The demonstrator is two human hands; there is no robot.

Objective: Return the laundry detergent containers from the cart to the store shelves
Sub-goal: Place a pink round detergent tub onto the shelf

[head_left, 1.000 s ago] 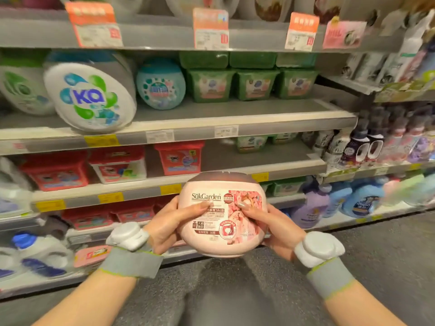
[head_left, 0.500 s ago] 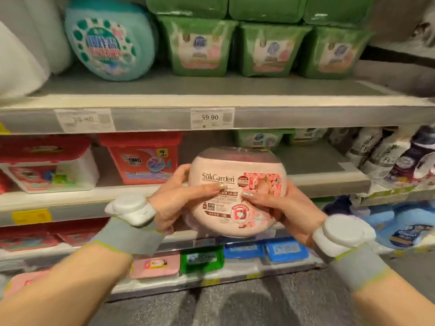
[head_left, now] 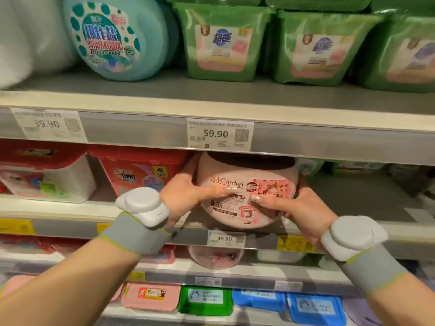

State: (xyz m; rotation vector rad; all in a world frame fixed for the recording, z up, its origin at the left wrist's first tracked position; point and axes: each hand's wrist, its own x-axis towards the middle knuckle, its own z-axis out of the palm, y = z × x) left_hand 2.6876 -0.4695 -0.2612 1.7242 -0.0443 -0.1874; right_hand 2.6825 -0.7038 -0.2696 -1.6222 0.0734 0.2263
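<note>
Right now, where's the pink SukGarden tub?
Centre of the head view: the pink SukGarden tub sits at the middle shelf edge, gripped by left hand and right hand, right of the red OMO box.

The pink tub has a dark brown lid and rose-print label. Left of it stands a red box; above it, green tubs and a teal, dot-patterned container.
</note>
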